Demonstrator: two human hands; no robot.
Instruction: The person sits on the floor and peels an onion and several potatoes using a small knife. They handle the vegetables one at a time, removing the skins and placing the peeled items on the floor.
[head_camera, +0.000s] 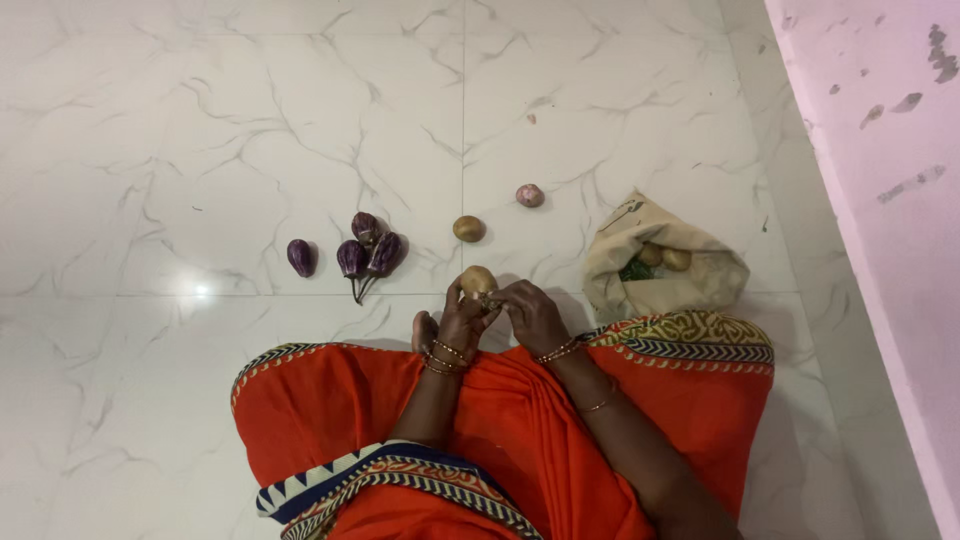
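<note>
Both hands hold one potato (478, 281) low over the white marble floor (150, 150), just in front of the orange dress (500, 430). The left hand (462, 325) wraps its grip around the potato from the side. The right hand (532, 315) pinches it too. Another potato (468, 228) and an onion (529, 195) lie farther out. Purple eggplants (365, 250) lie to the left. A cloth bag (660, 262) sits by the pink wall (880, 200).
</note>
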